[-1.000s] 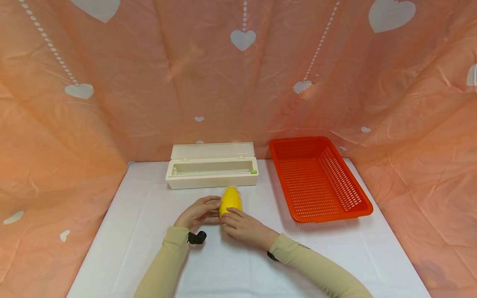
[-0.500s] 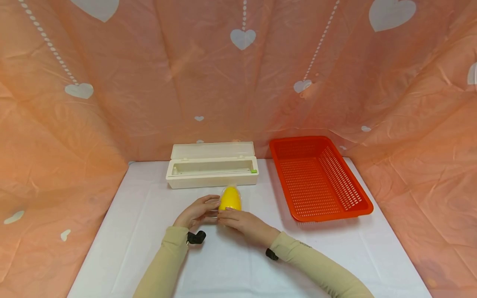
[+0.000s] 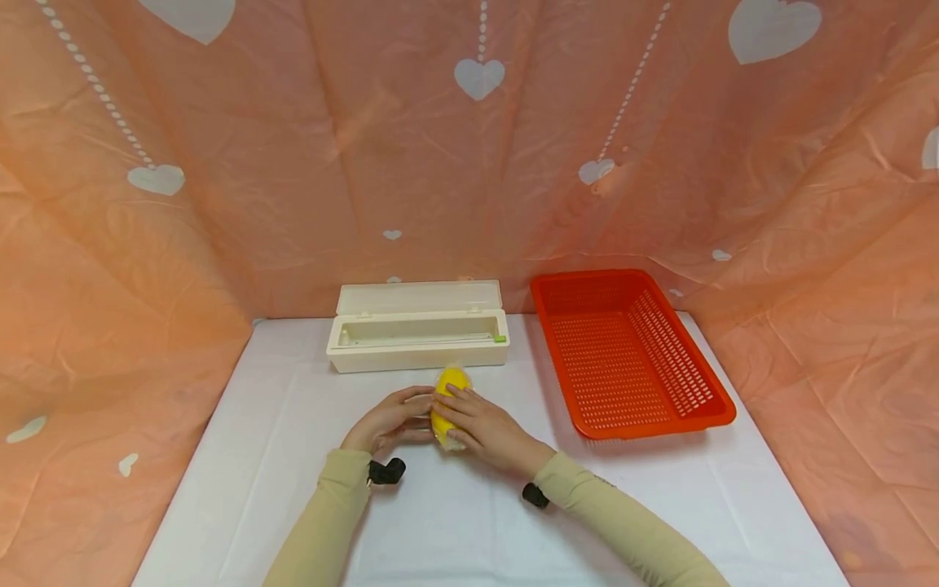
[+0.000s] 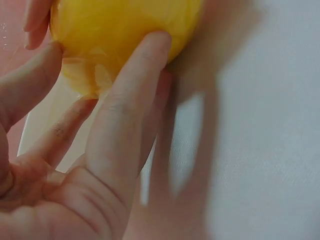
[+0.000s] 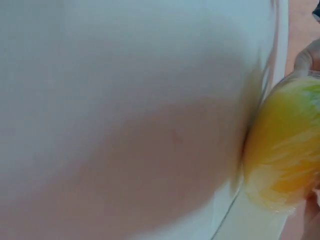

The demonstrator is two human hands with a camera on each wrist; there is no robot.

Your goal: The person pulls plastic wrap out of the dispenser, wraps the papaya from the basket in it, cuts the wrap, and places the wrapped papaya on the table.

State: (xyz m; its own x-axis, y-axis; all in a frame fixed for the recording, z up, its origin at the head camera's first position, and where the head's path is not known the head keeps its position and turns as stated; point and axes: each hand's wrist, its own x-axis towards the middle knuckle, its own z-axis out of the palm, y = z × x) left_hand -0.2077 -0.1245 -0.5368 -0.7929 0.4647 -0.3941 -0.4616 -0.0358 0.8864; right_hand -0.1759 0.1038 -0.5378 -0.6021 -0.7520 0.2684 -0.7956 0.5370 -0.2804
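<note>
A yellow oval fruit (image 3: 452,378), greenish at one end in the right wrist view, is wrapped in clear plastic film. My left hand (image 3: 392,420) holds its left side. In the left wrist view the thumb (image 4: 132,95) presses against the yellow surface, while other fingers reach round the far side. My right hand (image 3: 493,428) lies over the right side and top, fingers across the fruit and thumb near its lower end. Loose film (image 3: 449,440) shows at that near end. Only small parts of fingers enter the right wrist view, at its right edge.
Behind the hands stands a long white box (image 3: 418,359) with its lid raised and a small green slider (image 3: 500,338) on its front rail. To the right is a red perforated plastic basket (image 3: 569,408). An orange curtain (image 3: 411,163) with hearts surrounds the white-covered table (image 3: 440,530).
My right hand shifted down toward the fruit's near end, then came back up over its top. The fruit has turned slightly and more film shows at its near end. The left hand barely moved.
</note>
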